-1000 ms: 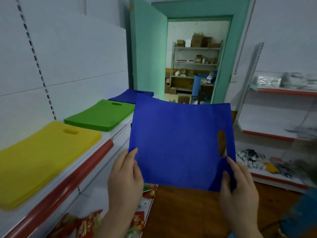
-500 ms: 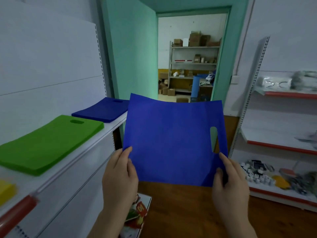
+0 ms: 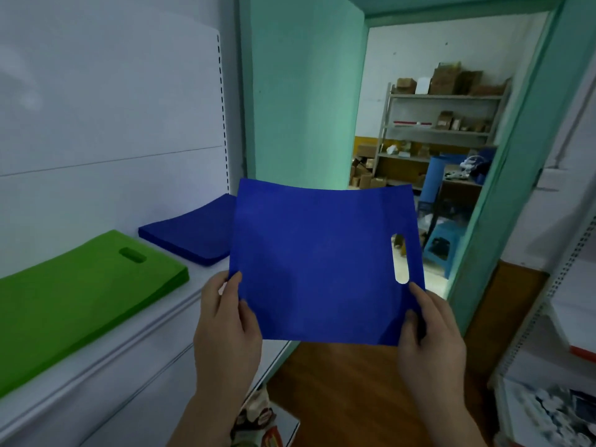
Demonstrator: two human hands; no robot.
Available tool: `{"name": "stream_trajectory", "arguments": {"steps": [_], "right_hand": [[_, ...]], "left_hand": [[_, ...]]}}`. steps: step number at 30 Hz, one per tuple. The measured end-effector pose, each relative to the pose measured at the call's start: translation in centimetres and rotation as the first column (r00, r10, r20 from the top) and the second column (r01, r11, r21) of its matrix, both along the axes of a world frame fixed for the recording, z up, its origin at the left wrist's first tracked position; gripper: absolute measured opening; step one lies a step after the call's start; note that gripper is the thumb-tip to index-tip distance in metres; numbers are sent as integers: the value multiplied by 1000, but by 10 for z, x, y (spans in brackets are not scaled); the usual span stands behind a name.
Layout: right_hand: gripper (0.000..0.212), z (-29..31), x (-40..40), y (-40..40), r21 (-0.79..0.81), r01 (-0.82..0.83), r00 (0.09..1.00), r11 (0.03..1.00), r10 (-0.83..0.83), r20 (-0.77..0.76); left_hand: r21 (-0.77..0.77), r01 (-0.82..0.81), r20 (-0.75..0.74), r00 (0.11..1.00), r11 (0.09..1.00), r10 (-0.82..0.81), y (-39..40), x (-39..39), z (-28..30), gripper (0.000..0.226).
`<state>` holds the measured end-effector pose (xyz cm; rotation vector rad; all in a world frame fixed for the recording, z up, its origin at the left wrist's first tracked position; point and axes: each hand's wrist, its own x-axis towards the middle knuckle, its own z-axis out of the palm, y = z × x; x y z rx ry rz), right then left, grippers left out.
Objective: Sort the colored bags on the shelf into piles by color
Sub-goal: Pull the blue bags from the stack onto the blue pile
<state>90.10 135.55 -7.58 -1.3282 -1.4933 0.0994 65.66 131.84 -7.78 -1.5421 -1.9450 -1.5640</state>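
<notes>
Bag (image 3: 317,262), blue, is held flat and nearly upright at the centre of the frame, its top edge slightly bowed and its handle slot on the right side, with the doorway showing through the slot. Left hand (image 3: 225,324) pinches the bag's lower left corner, thumb on the near face and fingers behind the edge. Right hand (image 3: 430,333) pinches the lower right corner just below the slot, thumb likewise on the near face. Both grips are closed on the bag; the bag touches nothing else. Shelf (image 3: 154,321), white, runs along the left of the frame from lower left toward the centre. Blue pile (image 3: 190,235) lies flat at the shelf's far end, left of centre, partly hidden behind the held bag's left edge. Green pile (image 3: 80,291) lies flat nearer the camera at middle left, handle slot facing up, apart from the blue pile with bare shelf between them. Teal door (image 3: 306,91) stands open at upper centre. Storeroom rack (image 3: 442,124) with cartons is visible through the doorway at upper right. Second shelving unit (image 3: 548,366) occupies the right edge, its contents blurred. Packets (image 3: 258,421) at bottom centre sit below the shelf; their kind cannot be determined.
</notes>
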Motion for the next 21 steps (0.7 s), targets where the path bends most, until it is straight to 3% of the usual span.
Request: {"name": "stream_trajectory", "arguments": {"steps": [7,13,21], "right_hand": [[41,18,-44,129,41,-129,992,991,128,20],[38,19,-93,211,-11,-276,961,961,277,23],[37,19,-171,313,0,-548,836,836,548,4]], "left_hand": [[63,-162,-27,986,985,164,93,-39,17,43],[23,-317,-46,947,948,318,136,-70,20,44],[-109,-613,-97,790,782,606,176,-102,18,45]]}}
